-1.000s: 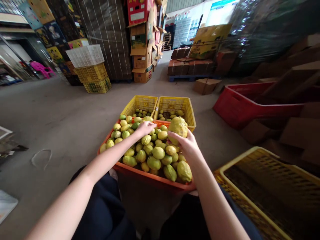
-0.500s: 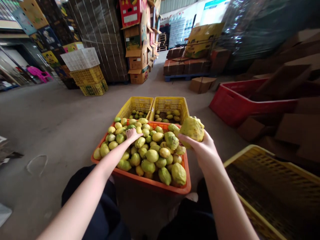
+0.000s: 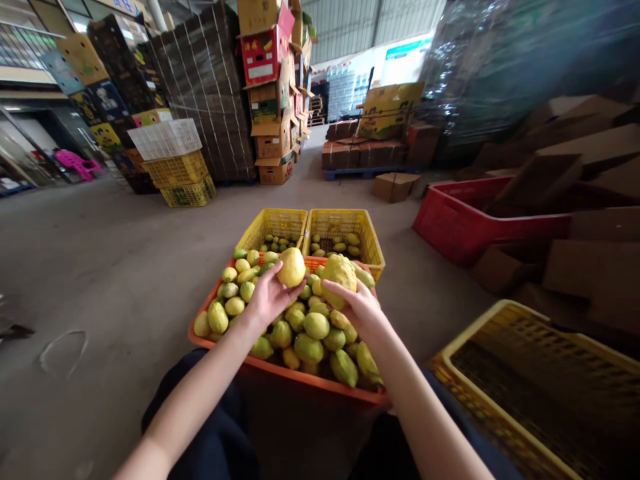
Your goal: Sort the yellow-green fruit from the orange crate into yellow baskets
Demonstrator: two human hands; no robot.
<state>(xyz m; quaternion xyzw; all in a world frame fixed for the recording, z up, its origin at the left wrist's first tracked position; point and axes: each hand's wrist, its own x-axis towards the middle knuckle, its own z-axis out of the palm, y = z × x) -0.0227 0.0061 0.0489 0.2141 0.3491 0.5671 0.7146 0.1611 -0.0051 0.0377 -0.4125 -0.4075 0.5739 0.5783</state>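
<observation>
My left hand [image 3: 274, 293] is closed around a smooth yellow citron [image 3: 291, 267], lifted just over the heap. Close beside it, my right hand [image 3: 357, 300] grips a larger, bumpy yellow-green citron [image 3: 340, 275]. The two held fruits are slightly apart. Beneath both hands an orange crate [image 3: 300, 379] is piled with green and yellow citrons [image 3: 309, 348] of mixed sizes. My wrists and hands hide part of the pile.
Two yellow crates, the left one [image 3: 245, 235] and the right one [image 3: 376, 248], stand behind the orange crate with some fruit inside. Another yellow crate [image 3: 480, 325] is at my right. Beyond it lie a red crate [image 3: 450, 230] and loose cardboard [image 3: 575, 267]. Stacked cartons [image 3: 273, 147] rise behind.
My left hand has come up out of the heap with a smooth citron. My right hand has brought the bumpy citron left, near it. The view has tilted up slightly.
</observation>
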